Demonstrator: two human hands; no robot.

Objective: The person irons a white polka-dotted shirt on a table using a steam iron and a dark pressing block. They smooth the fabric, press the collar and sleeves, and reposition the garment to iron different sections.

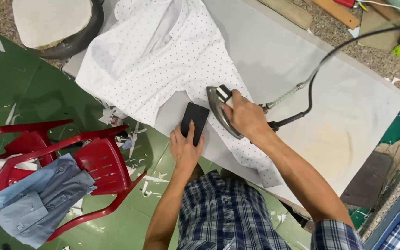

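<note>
Broadly, work from the padded grey counter (348, 106) first: use its wide bare stretch on the right as room for the stroke, and mind the yellowish mark there when shifting cloth over it.

Next, the white dotted shirt (163, 60): bunched over the far left corner of the counter, with one narrow strip running along the near edge, under the iron and toward the body. Smooth that strip flat and straight ahead of the soleplate, so as not to press in a crease. Watch the near end, hanging just past the counter's edge.

Off to the left, on the green floor, a red plastic chair (103, 162) with blue garments (47, 194) draped over its seat; well apart from the work, so no need to reach across it.

Then the iron (218, 109): resting on the strip, nose pointing away from the body, black cord (320, 65) arching off to the upper right. Lead the cord clear of the shirt and glide evenly rather than parking in one spot.

Just beside the iron's left flank, a black block (194, 121), lying on the cloth at the counter's near edge. Press straight down with it, close to the soleplate but not touching hot metal.

Lastly, the grips. Right hand (246, 115): fingers curled tight round the iron's handle; hold the wrist level. Left hand (185, 147): fingers laid close together along the top of the block, thumb at its left edge; hold fingertips back from the iron's side.
</note>
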